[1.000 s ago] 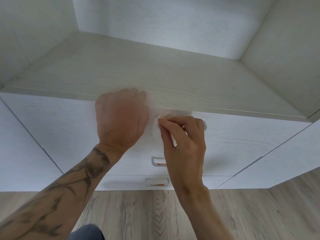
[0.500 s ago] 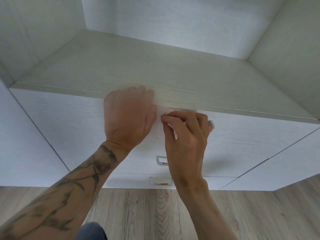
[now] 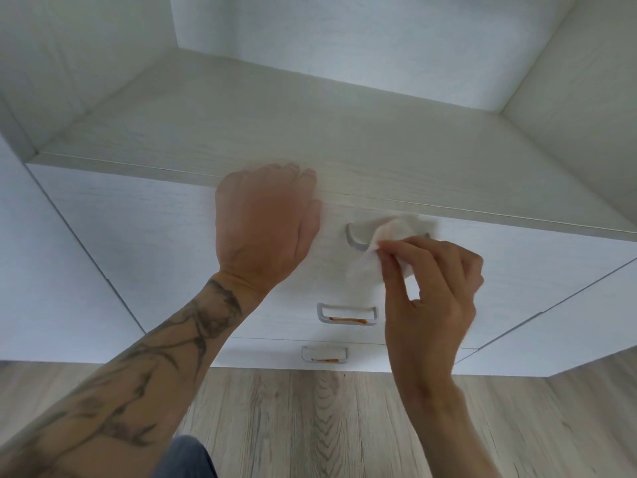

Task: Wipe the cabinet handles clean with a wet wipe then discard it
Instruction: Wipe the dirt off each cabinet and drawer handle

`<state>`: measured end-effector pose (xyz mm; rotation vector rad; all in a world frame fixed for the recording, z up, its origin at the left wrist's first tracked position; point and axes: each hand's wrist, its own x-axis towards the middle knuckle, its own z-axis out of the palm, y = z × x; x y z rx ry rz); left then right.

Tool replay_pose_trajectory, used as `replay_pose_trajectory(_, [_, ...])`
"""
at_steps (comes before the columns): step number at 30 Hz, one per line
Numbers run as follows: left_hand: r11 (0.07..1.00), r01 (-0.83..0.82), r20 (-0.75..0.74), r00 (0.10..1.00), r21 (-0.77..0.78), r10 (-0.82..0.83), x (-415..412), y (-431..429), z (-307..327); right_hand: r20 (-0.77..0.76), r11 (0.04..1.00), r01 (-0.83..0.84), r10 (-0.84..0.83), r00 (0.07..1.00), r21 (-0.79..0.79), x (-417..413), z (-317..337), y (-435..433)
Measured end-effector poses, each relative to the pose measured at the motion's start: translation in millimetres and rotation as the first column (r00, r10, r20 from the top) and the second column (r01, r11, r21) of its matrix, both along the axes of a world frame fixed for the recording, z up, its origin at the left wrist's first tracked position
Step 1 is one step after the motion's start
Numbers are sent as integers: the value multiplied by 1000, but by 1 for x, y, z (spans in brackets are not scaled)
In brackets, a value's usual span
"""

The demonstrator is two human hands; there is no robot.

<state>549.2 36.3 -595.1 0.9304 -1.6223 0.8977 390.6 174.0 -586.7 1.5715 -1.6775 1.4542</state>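
Observation:
My right hand (image 3: 431, 291) pinches a white wet wipe (image 3: 389, 236), which has a faint orange tint and is draped over the right part of the top drawer's silver handle (image 3: 356, 240). The handle's left end shows bare. My left hand (image 3: 265, 225) rests flat on the top drawer front (image 3: 138, 215) just left of that handle, fingers curled over the upper edge. Below, the middle drawer handle (image 3: 347, 314) and the bottom drawer handle (image 3: 324, 354) each carry an orange-brown smear along their lower bar.
The white cabinet has an open shelf recess (image 3: 310, 132) above the drawers and plain white door panels on both sides (image 3: 51, 270). Wood-grain flooring (image 3: 327, 426) lies below. A bit of dark blue clothing (image 3: 186, 458) shows at the bottom edge.
My right hand has slid the wipe to the right along the top handle, uncovering the handle's left end. My left hand has stayed pressed on the drawer front.

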Motion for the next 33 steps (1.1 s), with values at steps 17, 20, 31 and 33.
replay_pose_trajectory(17, [1000, 0, 3, 1000, 31, 0, 2, 0, 0, -10, 999, -51, 51, 999, -6, -50, 1, 9])
replay_pose_trajectory(20, [998, -12, 18, 1000, 54, 11, 3, 2, 1, 130, 1000, 1, 1, 991, -15, -41, -4, 14])
replay_pose_trajectory(31, [977, 110, 44, 992, 181, -119, 26, 27, -46, 279, 979, 0, -57, 959, 202, -36, -71, 51])
replay_pose_trajectory(33, [977, 90, 77, 991, 194, -107, 29, 25, -57, 248, 964, -10, -59, 967, 268, -35, -86, 50])
